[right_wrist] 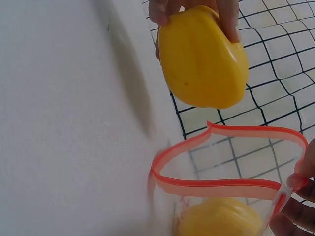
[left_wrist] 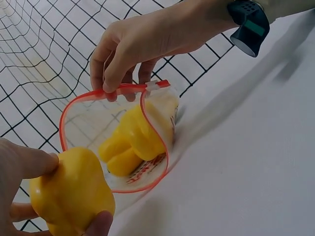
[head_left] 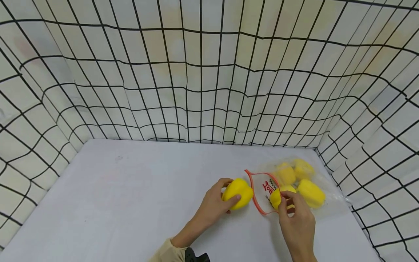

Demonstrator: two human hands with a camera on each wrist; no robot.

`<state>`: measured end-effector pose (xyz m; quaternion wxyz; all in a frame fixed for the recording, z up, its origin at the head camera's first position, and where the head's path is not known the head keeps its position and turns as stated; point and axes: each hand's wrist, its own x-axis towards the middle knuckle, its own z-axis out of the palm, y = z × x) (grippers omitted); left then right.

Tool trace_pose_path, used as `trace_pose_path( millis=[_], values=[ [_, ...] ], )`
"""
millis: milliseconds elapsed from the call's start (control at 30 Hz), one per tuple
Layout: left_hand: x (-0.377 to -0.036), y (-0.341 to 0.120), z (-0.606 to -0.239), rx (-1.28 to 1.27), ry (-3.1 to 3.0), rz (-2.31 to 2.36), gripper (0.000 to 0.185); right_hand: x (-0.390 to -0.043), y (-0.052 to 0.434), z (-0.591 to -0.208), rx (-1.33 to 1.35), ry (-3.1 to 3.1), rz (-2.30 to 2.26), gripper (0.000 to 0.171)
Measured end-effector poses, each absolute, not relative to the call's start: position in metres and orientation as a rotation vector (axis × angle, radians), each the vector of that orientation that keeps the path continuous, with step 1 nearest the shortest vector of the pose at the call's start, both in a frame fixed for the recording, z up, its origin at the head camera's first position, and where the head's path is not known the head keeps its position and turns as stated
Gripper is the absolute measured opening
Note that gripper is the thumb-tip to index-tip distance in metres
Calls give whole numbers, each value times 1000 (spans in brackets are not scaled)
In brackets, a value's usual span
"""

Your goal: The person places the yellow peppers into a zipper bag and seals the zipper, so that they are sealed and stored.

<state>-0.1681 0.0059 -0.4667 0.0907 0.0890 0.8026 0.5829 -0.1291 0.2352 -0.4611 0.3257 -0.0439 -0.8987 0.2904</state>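
Between left fingers: left hand (head_left: 214, 203) curled around a yellow pepper (head_left: 238, 193).
Right fingertips: right hand (head_left: 296, 218) pinching the bag (head_left: 266, 196) rim, mouth open.

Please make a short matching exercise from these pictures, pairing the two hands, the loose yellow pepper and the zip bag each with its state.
Things:
1. left hand
2. right hand
3. loose yellow pepper
4. zip bag

States:
A. mouth open, with yellow peppers inside
B. pinches the bag's red rim
C. grips the loose pepper
D. held just outside the bag's mouth

Pairs: 1-C, 2-B, 3-D, 4-A
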Motion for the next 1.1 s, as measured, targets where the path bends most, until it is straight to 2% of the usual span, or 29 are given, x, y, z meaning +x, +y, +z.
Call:
trace_pose_path(
  millis=[767,1100],
  values=[
    [-174,45,-472,317,2258,1793,61,-129,233,-461,-90,-2345,775,23],
    [-178,62,-474,255,2301,1801,64,-128,232,-461,-102,-2362,771,23]
  ],
)
